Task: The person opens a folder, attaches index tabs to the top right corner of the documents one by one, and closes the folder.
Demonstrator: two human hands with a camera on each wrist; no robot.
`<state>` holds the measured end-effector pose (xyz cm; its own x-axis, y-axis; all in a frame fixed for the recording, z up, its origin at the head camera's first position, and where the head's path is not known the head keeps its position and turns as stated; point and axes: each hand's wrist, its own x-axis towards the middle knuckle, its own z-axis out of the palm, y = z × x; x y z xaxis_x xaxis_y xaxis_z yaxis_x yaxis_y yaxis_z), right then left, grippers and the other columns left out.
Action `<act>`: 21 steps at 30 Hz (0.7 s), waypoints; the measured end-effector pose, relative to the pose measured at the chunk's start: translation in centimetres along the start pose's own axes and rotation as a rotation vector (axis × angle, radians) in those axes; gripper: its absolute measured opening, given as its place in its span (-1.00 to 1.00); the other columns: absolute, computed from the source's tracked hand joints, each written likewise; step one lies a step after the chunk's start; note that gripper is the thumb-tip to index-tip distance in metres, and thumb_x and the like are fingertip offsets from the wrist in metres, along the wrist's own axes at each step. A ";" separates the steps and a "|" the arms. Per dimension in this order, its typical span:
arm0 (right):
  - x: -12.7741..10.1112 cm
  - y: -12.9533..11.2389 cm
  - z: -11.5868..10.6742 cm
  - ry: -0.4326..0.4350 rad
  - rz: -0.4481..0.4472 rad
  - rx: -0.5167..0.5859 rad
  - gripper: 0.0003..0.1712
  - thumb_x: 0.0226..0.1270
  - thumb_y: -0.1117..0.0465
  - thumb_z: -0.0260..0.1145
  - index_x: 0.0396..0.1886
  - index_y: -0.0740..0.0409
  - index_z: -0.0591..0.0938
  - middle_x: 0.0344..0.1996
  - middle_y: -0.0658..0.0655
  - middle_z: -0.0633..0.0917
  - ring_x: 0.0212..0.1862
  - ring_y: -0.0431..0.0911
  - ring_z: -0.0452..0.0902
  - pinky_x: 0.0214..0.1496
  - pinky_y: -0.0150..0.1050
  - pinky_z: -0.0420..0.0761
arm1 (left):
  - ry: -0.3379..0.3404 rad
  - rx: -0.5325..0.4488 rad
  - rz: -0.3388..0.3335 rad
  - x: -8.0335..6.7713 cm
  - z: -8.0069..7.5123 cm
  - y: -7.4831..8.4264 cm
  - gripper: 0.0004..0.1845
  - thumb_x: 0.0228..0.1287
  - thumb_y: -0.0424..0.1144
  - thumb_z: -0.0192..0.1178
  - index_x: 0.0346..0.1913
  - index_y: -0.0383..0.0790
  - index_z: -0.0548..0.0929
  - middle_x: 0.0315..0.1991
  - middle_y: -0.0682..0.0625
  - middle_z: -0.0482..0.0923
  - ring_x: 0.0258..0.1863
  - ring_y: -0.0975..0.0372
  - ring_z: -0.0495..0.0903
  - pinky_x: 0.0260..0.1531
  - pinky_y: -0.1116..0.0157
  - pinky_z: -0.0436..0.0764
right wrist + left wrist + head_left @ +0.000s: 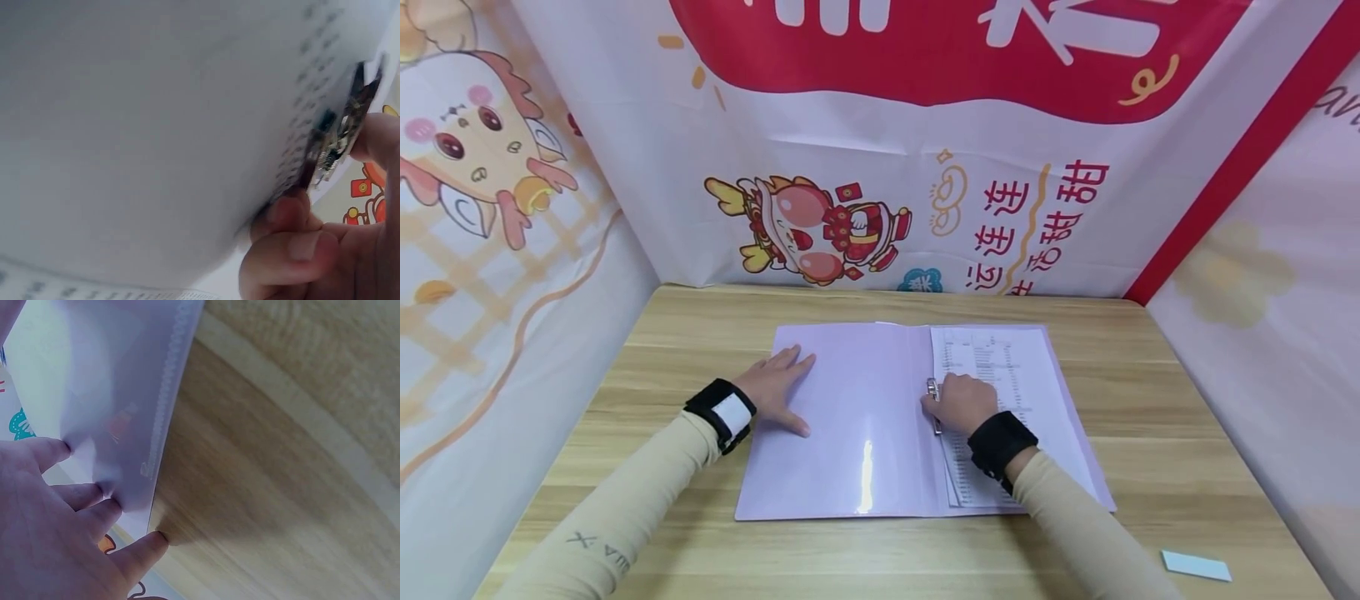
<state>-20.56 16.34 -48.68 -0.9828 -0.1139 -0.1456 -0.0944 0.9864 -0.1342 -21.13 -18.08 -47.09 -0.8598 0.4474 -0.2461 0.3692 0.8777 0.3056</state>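
Observation:
A pale purple folder (857, 400) lies spread on the wooden table. My left hand (778, 390) rests on its left cover with the fingers apart; in the left wrist view, one fingertip (156, 540) reaches past the cover's edge onto the wood. Printed sheets (1033, 375) lie in the right half, beside the spine. At their left edge, my right hand (966, 404) grips a shiny metal clip (933, 390) with curled fingers. The right wrist view shows the clip (344, 131) between thumb and fingers, close against the paper. Part of the clip is hidden behind the hand.
A small light blue strip (1195, 566) lies near the table's front right. Printed cloth hangings (820, 125) with cartoon figures stand behind the table (700, 325) and on both sides. Each wrist wears a black band (1002, 446).

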 end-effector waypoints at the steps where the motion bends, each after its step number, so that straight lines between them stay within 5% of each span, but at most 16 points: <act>1: 0.0 0.1 0.0 -0.005 0.002 0.013 -0.46 0.31 -0.24 0.27 -0.64 0.06 0.52 -0.73 0.02 0.51 -0.66 -0.08 0.45 -0.64 -0.22 0.31 | 0.001 0.002 0.000 0.0 0.0 0.0 0.43 -0.26 0.40 0.54 0.61 -0.30 0.08 0.58 -0.42 -0.13 0.57 -0.23 -0.09 0.47 -0.26 0.00; 12: -0.2 -0.6 -0.6 -0.040 -0.043 0.007 -0.41 0.46 -0.18 0.19 -0.73 0.05 0.50 -0.76 0.00 0.45 -0.67 -0.10 0.42 -0.62 -0.26 0.29 | -0.005 0.007 -0.004 0.0 0.0 -0.4 0.45 -0.26 0.43 0.53 0.62 -0.28 0.06 0.59 -0.40 -0.14 0.58 -0.21 -0.12 0.48 -0.23 0.00; 21: 0.5 -2.6 -0.1 -0.088 -0.048 0.115 -0.44 0.49 -0.17 0.19 -0.65 0.07 0.53 -0.69 0.03 0.50 -0.61 -0.10 0.44 -0.57 -0.26 0.35 | -0.044 -0.048 -0.052 -1.2 -1.3 -1.0 0.41 -0.20 0.20 0.63 0.60 -0.37 0.03 0.58 -0.46 -0.18 0.56 -0.28 -0.14 0.49 -0.17 0.00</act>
<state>-20.82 13.72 -48.31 -0.9593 -0.1755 -0.2214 -0.1170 0.9601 -0.2540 -20.93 -19.69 -45.85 -0.8605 0.4094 -0.3030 0.3060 0.8911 0.3351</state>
